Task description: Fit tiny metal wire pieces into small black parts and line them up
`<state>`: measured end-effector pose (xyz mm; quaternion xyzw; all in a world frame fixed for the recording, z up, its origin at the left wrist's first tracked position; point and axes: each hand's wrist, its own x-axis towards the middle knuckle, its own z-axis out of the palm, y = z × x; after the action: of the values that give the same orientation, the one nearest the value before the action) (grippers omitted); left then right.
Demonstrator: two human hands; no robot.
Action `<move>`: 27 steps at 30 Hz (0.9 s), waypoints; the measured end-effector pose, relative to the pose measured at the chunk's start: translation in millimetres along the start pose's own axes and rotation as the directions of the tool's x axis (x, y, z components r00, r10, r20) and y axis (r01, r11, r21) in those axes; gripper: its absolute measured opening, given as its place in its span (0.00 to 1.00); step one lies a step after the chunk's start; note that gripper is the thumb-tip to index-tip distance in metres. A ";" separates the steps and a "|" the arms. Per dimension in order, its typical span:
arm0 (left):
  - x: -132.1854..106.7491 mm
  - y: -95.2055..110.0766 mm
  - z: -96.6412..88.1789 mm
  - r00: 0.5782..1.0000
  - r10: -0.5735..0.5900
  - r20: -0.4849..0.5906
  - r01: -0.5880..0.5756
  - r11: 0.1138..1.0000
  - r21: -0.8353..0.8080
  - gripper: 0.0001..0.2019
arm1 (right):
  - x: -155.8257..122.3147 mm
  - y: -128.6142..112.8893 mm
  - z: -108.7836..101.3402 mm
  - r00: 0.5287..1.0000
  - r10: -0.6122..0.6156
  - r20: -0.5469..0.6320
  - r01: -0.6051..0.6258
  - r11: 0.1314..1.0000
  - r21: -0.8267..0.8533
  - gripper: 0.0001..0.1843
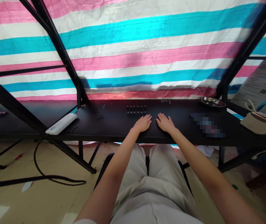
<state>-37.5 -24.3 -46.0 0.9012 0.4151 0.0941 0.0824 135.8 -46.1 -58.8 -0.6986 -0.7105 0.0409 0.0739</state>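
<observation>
Both my hands lie flat, palms down, on a black table (114, 129) near its front edge. My left hand (143, 123) has its fingers stretched out and holds nothing. My right hand (165, 122) rests beside it, fingers spread, also holding nothing. Just beyond my fingertips stands a short row of several small black upright parts (136, 109). A few tiny metal bits (166, 101) lie farther back on the table.
A white oblong device (61, 123) with a black cable lies at the table's left front. A metal dish (212, 101) sits back right; a beige device (259, 122) and papers (256, 84) are at far right. Black frame struts (60, 51) cross a striped tarp (135, 46).
</observation>
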 end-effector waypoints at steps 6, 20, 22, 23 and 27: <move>-2.2 -2.9 -1.2 0.980 -0.047 -0.194 0.007 0.979 -0.205 0.19 | 5.9 2.3 2.2 0.998 -0.039 -0.043 0.042 0.997 0.062 0.28; -9.7 -9.3 -15.2 0.574 -0.572 -0.586 0.109 0.763 -0.637 0.12 | 58.7 -43.4 -8.0 0.989 0.083 -0.119 -0.035 0.932 0.360 0.22; -10.0 -8.7 -15.5 0.577 -0.569 -0.586 0.108 0.765 -0.635 0.12 | 65.6 -49.4 -6.9 0.988 0.095 -0.120 -0.043 0.925 0.379 0.20; -10.0 -8.8 -15.6 0.577 -0.568 -0.586 0.111 0.766 -0.633 0.12 | 68.4 -51.7 -6.4 0.988 0.101 -0.119 -0.047 0.920 0.389 0.20; -9.2 -9.8 -15.2 0.589 -0.562 -0.581 0.124 0.773 -0.622 0.12 | 75.4 -56.5 -4.6 0.984 0.122 -0.128 -0.059 0.907 0.416 0.18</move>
<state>-54.3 -23.9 -34.5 0.6213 0.5425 0.5413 0.1635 79.8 27.9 -41.5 -0.7008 -0.6451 0.1397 0.2705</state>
